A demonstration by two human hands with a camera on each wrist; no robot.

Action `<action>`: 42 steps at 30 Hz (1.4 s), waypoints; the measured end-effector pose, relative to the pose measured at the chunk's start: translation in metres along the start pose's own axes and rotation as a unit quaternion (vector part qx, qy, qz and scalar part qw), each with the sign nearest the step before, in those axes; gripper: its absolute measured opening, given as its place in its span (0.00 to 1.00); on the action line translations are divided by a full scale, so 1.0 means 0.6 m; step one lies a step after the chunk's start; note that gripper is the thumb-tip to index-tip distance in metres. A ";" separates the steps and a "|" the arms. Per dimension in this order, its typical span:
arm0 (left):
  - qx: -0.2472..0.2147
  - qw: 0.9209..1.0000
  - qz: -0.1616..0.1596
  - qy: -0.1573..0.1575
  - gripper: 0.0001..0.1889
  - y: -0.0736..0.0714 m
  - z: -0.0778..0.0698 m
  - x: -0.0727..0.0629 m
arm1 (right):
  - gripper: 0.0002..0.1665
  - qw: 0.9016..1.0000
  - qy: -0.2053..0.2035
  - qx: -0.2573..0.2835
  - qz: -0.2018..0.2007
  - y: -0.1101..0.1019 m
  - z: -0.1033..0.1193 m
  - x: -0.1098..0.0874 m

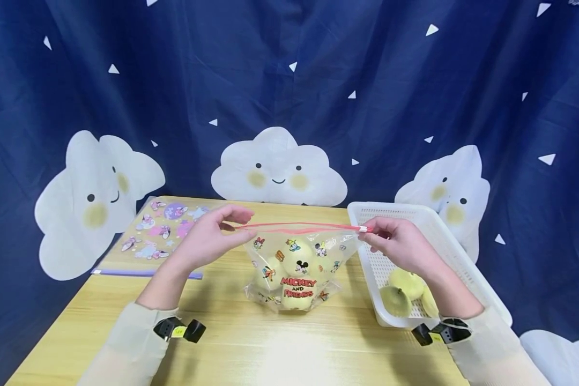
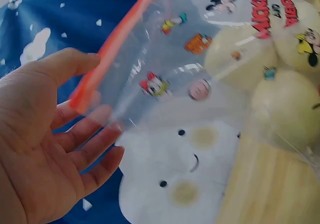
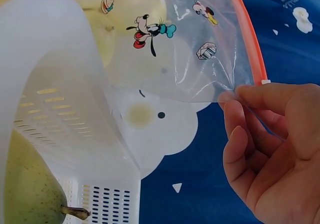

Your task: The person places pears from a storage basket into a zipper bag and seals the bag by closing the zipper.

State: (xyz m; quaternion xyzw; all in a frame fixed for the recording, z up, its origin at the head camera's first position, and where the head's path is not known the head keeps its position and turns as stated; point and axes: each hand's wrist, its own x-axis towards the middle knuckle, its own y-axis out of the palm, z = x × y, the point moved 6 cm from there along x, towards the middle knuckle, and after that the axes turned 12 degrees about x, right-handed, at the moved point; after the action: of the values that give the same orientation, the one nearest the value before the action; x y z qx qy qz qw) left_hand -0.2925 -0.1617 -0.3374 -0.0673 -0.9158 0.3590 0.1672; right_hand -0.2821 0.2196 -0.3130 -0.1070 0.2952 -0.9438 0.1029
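A blue curtain (image 1: pixel 289 80) with cloud faces hangs behind the wooden desk (image 1: pixel 251 348). A white basket (image 1: pixel 463 257) at the right holds pears (image 1: pixel 401 292). At mid-desk stands a clear zip bag (image 1: pixel 296 268) with fruit inside, its red strip (image 1: pixel 299 227) running left to right between the hands. The left hand (image 1: pixel 207 238) pinches the strip's left end; the right hand (image 1: pixel 398 241) pinches the right end, seemingly at the slider. A sticker sheet (image 1: pixel 161 233) lies well left.
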 end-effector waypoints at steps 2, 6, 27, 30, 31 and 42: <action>0.017 1.000 -0.005 0.021 0.23 0.000 -0.023 0.002 | 0.06 1.000 -0.001 0.001 0.000 0.000 0.001 0.000; 0.064 0.996 -0.014 0.066 0.23 0.011 -0.080 0.007 | 0.06 1.000 0.000 0.002 0.001 0.000 0.001 0.001; 0.298 0.920 -0.018 0.254 0.14 0.190 -0.294 0.072 | 0.12 0.999 -0.023 -0.022 -0.011 -0.004 0.007 -0.004; 0.305 0.917 -0.021 0.255 0.12 0.200 -0.298 0.074 | 0.12 0.999 -0.023 -0.027 -0.015 -0.005 0.007 -0.005; 0.307 0.917 -0.021 0.253 0.12 0.202 -0.298 0.075 | 0.12 0.999 -0.022 -0.028 -0.016 -0.005 0.007 -0.005; 0.320 0.915 -0.031 0.244 0.10 0.216 -0.296 0.083 | 0.11 0.999 -0.032 -0.038 -0.016 -0.005 0.010 -0.007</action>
State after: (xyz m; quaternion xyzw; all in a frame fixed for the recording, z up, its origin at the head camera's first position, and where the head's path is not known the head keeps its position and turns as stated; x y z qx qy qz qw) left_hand -0.2756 0.0582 -0.2911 -0.0675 -0.6846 0.5999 0.4085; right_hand -0.2767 0.2200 -0.3069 -0.1452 0.3253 -0.9298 0.0932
